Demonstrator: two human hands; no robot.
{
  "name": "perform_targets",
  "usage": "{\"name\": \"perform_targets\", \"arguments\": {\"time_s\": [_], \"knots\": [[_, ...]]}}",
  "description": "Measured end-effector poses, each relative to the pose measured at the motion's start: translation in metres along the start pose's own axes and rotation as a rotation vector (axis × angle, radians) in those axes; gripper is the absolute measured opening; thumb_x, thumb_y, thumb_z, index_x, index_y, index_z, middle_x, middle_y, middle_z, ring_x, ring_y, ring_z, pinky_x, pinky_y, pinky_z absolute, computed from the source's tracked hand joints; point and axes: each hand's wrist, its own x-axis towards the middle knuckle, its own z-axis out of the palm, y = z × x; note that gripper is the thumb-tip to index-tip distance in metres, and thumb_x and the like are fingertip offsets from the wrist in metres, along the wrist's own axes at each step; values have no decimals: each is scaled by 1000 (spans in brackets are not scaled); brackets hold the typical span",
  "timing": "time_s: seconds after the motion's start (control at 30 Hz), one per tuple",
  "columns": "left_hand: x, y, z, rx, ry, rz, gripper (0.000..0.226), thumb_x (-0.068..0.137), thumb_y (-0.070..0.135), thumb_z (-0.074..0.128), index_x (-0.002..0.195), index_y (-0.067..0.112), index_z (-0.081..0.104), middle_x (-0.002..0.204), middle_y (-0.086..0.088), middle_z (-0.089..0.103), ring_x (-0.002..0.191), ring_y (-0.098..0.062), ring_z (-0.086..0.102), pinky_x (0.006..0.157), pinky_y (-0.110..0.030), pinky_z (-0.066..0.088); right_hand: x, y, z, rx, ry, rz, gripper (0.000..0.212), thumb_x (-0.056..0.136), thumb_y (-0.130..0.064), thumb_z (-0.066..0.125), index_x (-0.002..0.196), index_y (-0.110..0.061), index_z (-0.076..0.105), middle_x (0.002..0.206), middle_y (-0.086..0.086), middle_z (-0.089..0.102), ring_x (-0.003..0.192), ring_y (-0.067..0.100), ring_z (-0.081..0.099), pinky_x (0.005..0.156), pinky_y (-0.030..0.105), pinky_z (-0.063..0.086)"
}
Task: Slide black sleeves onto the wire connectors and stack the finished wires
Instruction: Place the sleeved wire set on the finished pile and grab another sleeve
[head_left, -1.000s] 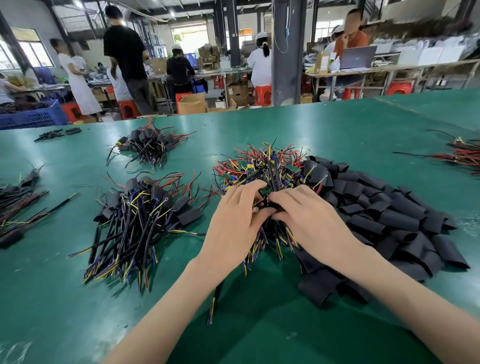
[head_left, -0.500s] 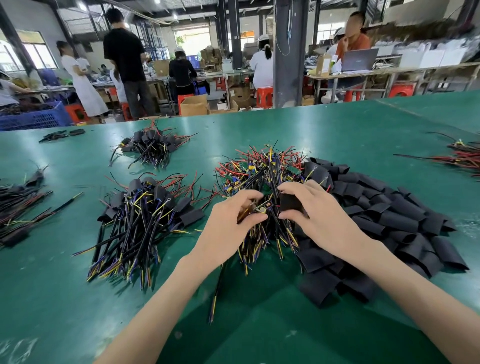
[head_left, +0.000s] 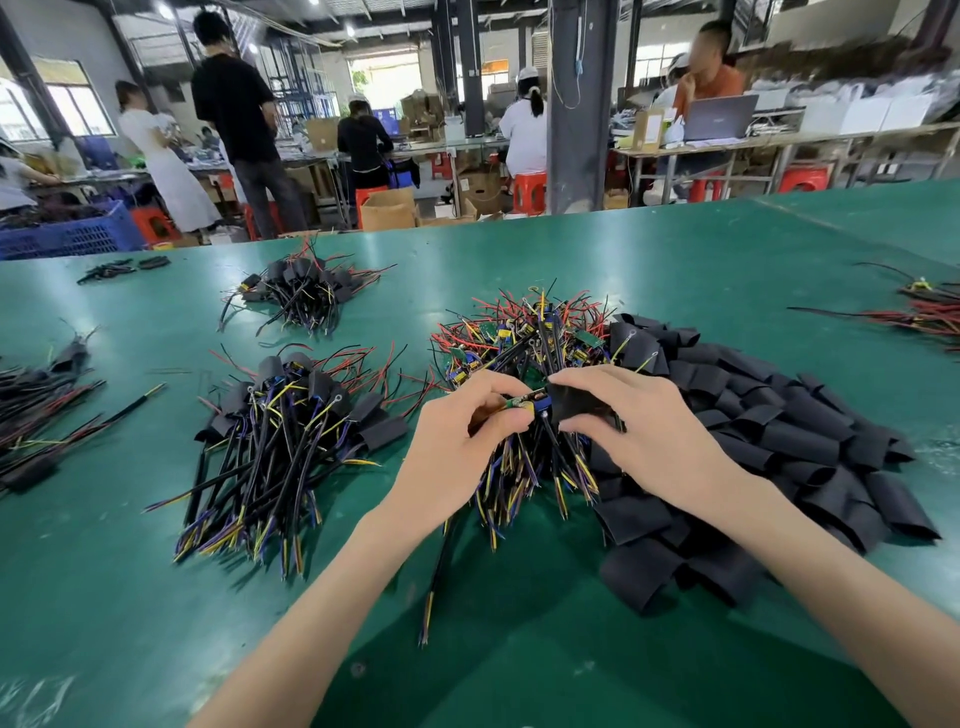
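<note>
Left hand (head_left: 462, 447): fingers pinch connector (head_left: 527, 404).
Right hand (head_left: 644, 431): fingers grip black sleeve (head_left: 576, 402), its mouth touching connector.

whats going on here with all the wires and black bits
A person at a green table is sleeving wires by hand. The left hand pinches a wire connector, and the right hand holds a black sleeve right beside it, not yet slid over. The unsleeved wires lie just behind the hands, the loose sleeves are heaped to the right, and the finished stack sits to the left.
</note>
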Motion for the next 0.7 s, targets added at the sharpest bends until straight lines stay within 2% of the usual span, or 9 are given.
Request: {"name": "perform_targets", "arguments": {"time_s": [0.13,0.27,0.4,0.5,0.6,0.7], "knots": [[-1,3,-2,-11,15,32,27,85,9,67,90,36,61,70,23,61,66,5,51,65,-6,36,2,1,-1,53,7,50,40,80,-23,73,118,-14,64,106,2,69,92,18,64,85,27,43],[-2,6,-2,-26,36,41,31,85,9,68,89,39,62,73,17,65,69,6,54,68,-5,38,3,2,-2,106,5,87,39,78,-26,74,115,-17,65,101,-7,69,89,6,62,86,24,46],[-2,6,0,-38,27,22,26,86,9,66,91,34,62,70,21,63,66,6,53,66,-5,37,4,3,-2,132,-1,98,37,76,-23,76,112,-17,66,92,-14,64,86,2,57,84,17,43],[-2,6,0,-35,19,45,23,88,9,63,93,31,60,68,25,62,64,7,53,63,-5,35,3,4,-1,114,-6,93,37,77,-22,76,112,-17,66,95,-13,65,87,0,56,83,11,40],[-2,5,-1,-40,13,53,20,89,12,62,94,31,59,68,21,63,64,5,54,63,-6,36,2,3,0,99,-12,87,36,78,-23,75,112,-17,65,101,-7,69,87,7,61,84,18,43],[-3,4,0,-19,-18,31,15,90,14,62,95,29,61,71,13,67,65,4,56,64,-8,38,2,2,1,88,-11,69,35,79,-24,74,112,-17,64,97,-7,68,85,11,61,82,23,44]]}}
